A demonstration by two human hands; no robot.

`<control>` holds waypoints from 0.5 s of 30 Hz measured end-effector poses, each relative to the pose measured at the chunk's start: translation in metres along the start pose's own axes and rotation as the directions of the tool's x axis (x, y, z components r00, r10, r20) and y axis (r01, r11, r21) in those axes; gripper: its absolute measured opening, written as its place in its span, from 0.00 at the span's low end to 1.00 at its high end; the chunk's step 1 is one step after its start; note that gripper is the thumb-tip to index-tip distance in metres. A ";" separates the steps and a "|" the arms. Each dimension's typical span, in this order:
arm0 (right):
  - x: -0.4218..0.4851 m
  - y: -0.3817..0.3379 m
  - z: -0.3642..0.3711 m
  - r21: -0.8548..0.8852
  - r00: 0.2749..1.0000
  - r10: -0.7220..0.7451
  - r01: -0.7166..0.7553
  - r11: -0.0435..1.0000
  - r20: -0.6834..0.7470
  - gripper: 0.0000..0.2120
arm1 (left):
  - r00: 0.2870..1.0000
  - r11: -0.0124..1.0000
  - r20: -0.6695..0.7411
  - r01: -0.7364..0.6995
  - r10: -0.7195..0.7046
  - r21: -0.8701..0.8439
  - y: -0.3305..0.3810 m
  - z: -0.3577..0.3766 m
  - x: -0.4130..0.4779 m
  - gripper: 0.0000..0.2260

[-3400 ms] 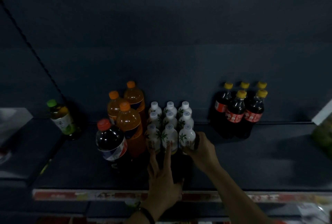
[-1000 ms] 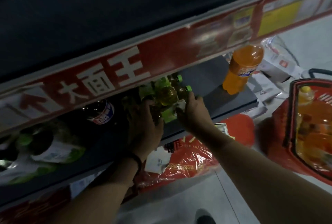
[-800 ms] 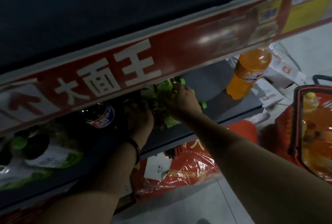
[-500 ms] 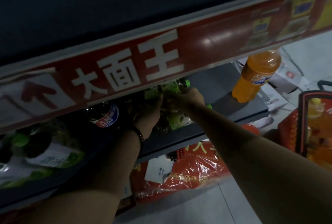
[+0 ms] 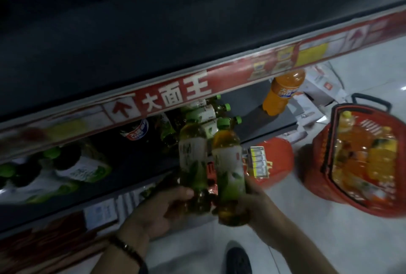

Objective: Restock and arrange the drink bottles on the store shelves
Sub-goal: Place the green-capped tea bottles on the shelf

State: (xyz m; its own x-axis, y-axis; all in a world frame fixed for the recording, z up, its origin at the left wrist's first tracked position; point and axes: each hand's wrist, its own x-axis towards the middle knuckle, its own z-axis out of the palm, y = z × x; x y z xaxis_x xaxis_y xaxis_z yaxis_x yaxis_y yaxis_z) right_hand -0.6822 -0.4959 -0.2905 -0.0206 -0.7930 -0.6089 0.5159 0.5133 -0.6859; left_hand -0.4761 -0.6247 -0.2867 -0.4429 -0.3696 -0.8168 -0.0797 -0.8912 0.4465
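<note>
While the camera tilts down past the shelf edge, each of the person's hands grips one green-tea bottle by its lower part, in front of the lower shelf (image 5: 259, 120). The left hand (image 5: 162, 210) is wrapped around the base of the left tea bottle (image 5: 193, 159), fingers curled over its dark bottom. The right hand (image 5: 252, 203) is closed around the base of the right tea bottle (image 5: 228, 168), which carries a green cap and a pale label. Both bottles stand roughly upright, tilted slightly away from the viewer, side by side and touching or almost touching; motion blur makes it hard to tell which.

Behind them on the lower shelf lie or lean more green-capped tea bottles (image 5: 206, 111), partly hidden under the red price strip (image 5: 175, 95) with white characters that fronts the upper shelf. To their left stands a dark cola bottle (image 5: 135, 133) with a red, white and blue label, and further left a cluster of bottles with green caps and labels (image 5: 77, 168), blurred. An orange soda bottle (image 5: 283, 91) stands alone at the shelf's right end. On the pale floor at right sits a red shopping basket (image 5: 325, 157) holding orange and yellow drinks. A dark wrist band (image 5: 129, 249) circles the left wrist, and a dark shoe (image 5: 238, 260) shows at the bottom.
</note>
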 end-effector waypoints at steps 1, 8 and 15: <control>-0.019 0.002 0.007 0.001 1.000 0.018 -0.018 1.000 -0.013 0.32 | 0.999 0.999 0.023 0.031 -0.031 0.020 -0.006 0.000 -0.016 0.27; -0.132 -0.020 0.099 -0.004 0.989 0.024 -0.025 1.000 -0.147 0.27 | 0.993 0.990 0.113 -0.034 0.018 0.139 -0.004 0.008 -0.161 0.34; -0.194 -0.075 0.190 -0.076 1.000 -0.005 0.005 0.997 -0.004 0.34 | 0.971 0.974 -0.114 -0.218 0.211 -0.057 0.026 0.013 -0.299 0.21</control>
State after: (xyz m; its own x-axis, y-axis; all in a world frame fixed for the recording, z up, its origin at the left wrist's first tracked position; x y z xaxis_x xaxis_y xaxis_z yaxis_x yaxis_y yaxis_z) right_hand -0.5539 -0.4429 -0.0457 -0.0267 -0.7944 -0.6069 0.4493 0.5328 -0.7171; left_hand -0.3572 -0.5335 -0.0259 -0.3453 -0.5769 -0.7403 0.0696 -0.8023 0.5928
